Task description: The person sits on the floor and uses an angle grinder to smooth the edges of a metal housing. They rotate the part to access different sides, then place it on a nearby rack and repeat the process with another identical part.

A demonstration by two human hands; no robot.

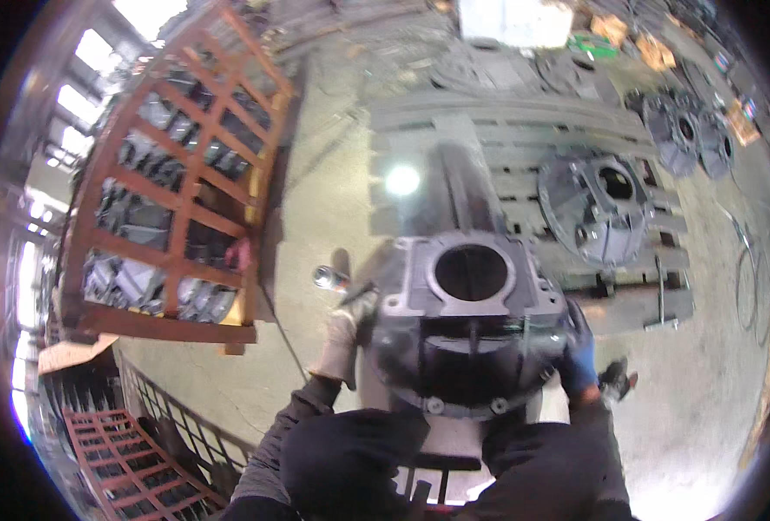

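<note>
A large dark grey cast metal housing (pixel 480 307) sits upright in front of my legs. Its pale machined flange faces up, with a round bore in the middle. My left hand (pixel 343 337), in a whitish glove, is closed against the housing's left side, its fingertips partly hidden by the casting. On the opposite side, my right hand (pixel 579 354) in a blue and dark glove grips the edge, and most of its fingers are out of sight. What bears the housing from below is largely hidden.
A second grey housing (pixel 595 213) lies on a slatted pallet (pixel 524 117) ahead and to the right. More castings (pixel 684 132) stand at the far right. A reddish metal crate (pixel 181 187) full of parts is at left. A can (pixel 327 277) stands on the floor nearby.
</note>
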